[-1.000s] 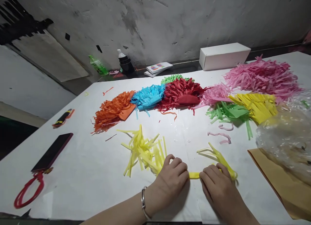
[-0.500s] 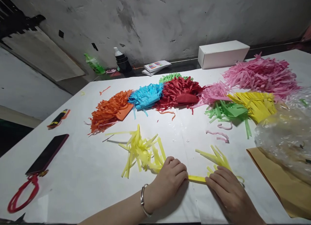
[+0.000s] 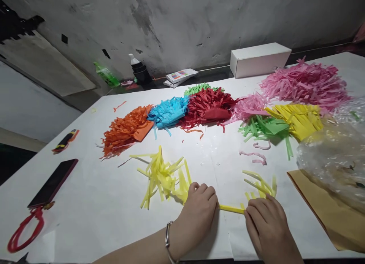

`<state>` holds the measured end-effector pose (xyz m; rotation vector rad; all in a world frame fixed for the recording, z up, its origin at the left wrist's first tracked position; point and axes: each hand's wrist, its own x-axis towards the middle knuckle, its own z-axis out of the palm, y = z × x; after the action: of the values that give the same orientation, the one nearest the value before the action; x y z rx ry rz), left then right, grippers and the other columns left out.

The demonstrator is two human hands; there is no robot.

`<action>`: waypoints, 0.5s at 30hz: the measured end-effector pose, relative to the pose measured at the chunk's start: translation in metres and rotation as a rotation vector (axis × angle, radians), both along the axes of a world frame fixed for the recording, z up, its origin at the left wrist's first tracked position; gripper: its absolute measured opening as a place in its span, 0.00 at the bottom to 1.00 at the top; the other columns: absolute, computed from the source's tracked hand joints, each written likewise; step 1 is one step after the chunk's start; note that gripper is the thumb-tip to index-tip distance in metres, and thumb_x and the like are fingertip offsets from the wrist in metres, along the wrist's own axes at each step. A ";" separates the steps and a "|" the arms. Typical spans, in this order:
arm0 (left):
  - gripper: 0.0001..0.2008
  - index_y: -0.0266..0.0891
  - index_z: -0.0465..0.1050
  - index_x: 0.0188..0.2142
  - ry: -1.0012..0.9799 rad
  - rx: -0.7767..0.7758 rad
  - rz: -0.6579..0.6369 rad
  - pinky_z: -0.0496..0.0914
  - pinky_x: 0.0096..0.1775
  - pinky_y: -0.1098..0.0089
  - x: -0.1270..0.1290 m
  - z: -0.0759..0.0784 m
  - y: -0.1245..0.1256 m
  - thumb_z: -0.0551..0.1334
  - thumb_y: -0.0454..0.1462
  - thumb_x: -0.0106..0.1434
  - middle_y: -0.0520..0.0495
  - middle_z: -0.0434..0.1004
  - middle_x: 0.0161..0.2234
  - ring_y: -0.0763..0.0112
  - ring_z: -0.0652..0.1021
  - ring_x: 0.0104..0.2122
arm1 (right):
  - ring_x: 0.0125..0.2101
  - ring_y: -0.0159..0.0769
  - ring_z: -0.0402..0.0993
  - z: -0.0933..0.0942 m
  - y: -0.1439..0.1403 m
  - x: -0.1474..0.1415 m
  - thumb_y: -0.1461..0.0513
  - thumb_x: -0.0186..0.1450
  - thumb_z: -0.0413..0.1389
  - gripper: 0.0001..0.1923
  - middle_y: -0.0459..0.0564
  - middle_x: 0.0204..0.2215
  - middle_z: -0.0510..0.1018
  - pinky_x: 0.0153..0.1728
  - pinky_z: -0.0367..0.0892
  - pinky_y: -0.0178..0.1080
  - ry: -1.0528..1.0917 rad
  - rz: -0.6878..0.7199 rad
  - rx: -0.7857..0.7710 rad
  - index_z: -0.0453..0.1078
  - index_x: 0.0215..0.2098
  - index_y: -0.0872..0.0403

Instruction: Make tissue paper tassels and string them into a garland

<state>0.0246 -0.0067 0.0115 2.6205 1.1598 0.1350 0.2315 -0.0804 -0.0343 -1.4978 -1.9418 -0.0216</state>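
Note:
A long piece of yellow fringed paper (image 3: 164, 174) lies on the white table sheet (image 3: 114, 203), its uncut edge rolled into a thin yellow strip (image 3: 231, 208). My left hand (image 3: 199, 212), with a metal bracelet on the wrist, pinches that strip at its left end, fringe fanning out beyond the fingers. My right hand (image 3: 265, 220) grips the strip's right end, where more yellow fringe (image 3: 261, 184) sticks up. The strip is stretched between both hands, near the table's front edge.
Fringed paper piles lie across the back: orange (image 3: 125, 129), blue (image 3: 168, 112), red (image 3: 209, 106), green (image 3: 265, 127), yellow (image 3: 299, 117), pink (image 3: 305, 83). A white box (image 3: 259, 59) stands behind. A phone (image 3: 53, 182) and red-handled scissors (image 3: 23, 228) lie left; a plastic bag (image 3: 333, 157) on brown paper right.
My hands have moved apart along the rolled edge, so more of the yellow strip shows between them. The right-hand fringe has shifted right.

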 end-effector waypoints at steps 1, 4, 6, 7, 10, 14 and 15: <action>0.09 0.38 0.70 0.31 0.039 0.015 0.016 0.59 0.42 0.56 0.003 0.002 0.001 0.57 0.28 0.67 0.46 0.74 0.34 0.62 0.71 0.35 | 0.38 0.39 0.73 0.001 0.000 -0.002 0.69 0.69 0.50 0.09 0.49 0.34 0.76 0.58 0.58 0.54 -0.023 -0.030 -0.008 0.69 0.34 0.53; 0.08 0.39 0.70 0.30 0.092 0.061 -0.020 0.59 0.42 0.56 0.008 0.007 0.006 0.60 0.27 0.64 0.46 0.74 0.33 0.61 0.70 0.35 | 0.40 0.40 0.74 0.002 0.001 -0.006 0.69 0.70 0.49 0.09 0.50 0.36 0.77 0.60 0.54 0.56 -0.069 -0.084 -0.014 0.70 0.35 0.53; 0.07 0.39 0.70 0.31 0.080 0.109 -0.151 0.59 0.44 0.57 0.009 0.009 0.008 0.61 0.27 0.65 0.48 0.74 0.33 0.63 0.70 0.35 | 0.42 0.41 0.74 0.002 0.000 -0.007 0.70 0.70 0.48 0.12 0.51 0.37 0.78 0.61 0.53 0.56 -0.065 -0.033 0.012 0.71 0.40 0.53; 0.07 0.39 0.70 0.31 0.066 0.140 -0.234 0.59 0.45 0.57 0.008 0.008 0.008 0.61 0.28 0.65 0.49 0.73 0.33 0.64 0.70 0.35 | 0.42 0.41 0.74 0.002 0.000 -0.008 0.70 0.70 0.46 0.13 0.51 0.37 0.78 0.62 0.54 0.56 -0.054 0.010 0.031 0.72 0.42 0.53; 0.09 0.38 0.70 0.29 0.038 0.226 -0.381 0.60 0.44 0.58 0.006 0.000 0.004 0.61 0.30 0.67 0.51 0.72 0.31 0.66 0.68 0.32 | 0.41 0.39 0.73 0.001 -0.001 -0.011 0.71 0.69 0.45 0.15 0.50 0.35 0.78 0.61 0.56 0.53 -0.022 0.113 0.074 0.73 0.44 0.55; 0.10 0.37 0.70 0.29 0.012 0.155 -0.370 0.62 0.38 0.61 0.008 -0.014 0.004 0.60 0.28 0.67 0.48 0.73 0.31 0.66 0.70 0.31 | 0.39 0.38 0.72 0.002 0.006 -0.018 0.72 0.69 0.47 0.14 0.49 0.32 0.77 0.60 0.57 0.53 -0.050 0.130 0.082 0.73 0.43 0.56; 0.10 0.37 0.70 0.29 -0.016 0.092 -0.347 0.63 0.37 0.62 0.009 -0.015 0.006 0.59 0.28 0.67 0.47 0.73 0.31 0.65 0.71 0.31 | 0.37 0.38 0.71 0.002 0.008 -0.019 0.73 0.69 0.46 0.15 0.49 0.31 0.77 0.59 0.58 0.53 -0.070 0.134 0.088 0.73 0.42 0.56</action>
<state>0.0333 -0.0011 -0.0034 2.8479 0.6924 0.1410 0.2122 -0.0720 -0.0320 -1.3238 -2.0659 -0.0998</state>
